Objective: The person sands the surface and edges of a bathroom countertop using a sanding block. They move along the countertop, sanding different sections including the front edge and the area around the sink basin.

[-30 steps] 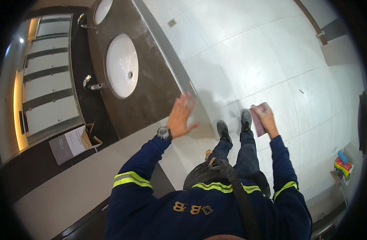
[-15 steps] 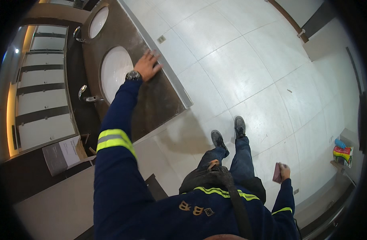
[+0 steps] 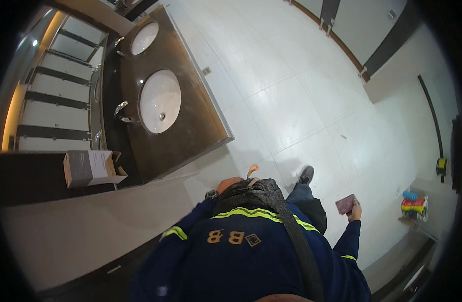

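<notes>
My right hand [image 3: 355,211] is closed on a flat, brownish-red rectangular pad [image 3: 346,204], held out to the right above the floor tiles. Its exact kind does not show. My left hand [image 3: 229,184] is low by my waist, against the dark bag [image 3: 246,194] strapped across my body. The bag hides its fingers. An orange tag or cord [image 3: 252,171] sticks up from the bag beside that hand. Ahead to the left lies a dark brown counter [image 3: 195,113] with two oval white sinks, the nearer sink [image 3: 160,95] showing its drain.
A chrome tap [image 3: 121,111] stands behind the nearer sink, below a wide mirror [image 3: 55,95]. An open cardboard box [image 3: 92,167] sits at the counter's near end. Pale floor tiles [image 3: 286,100] stretch ahead. To the right, a colourful package [image 3: 415,208] and a blue roll [image 3: 409,195] rest on a ledge.
My left hand has left the counter edge by the nearer sink and come back to my waist. My right hand still holds the pad, now turned flatter. The view has shifted.
</notes>
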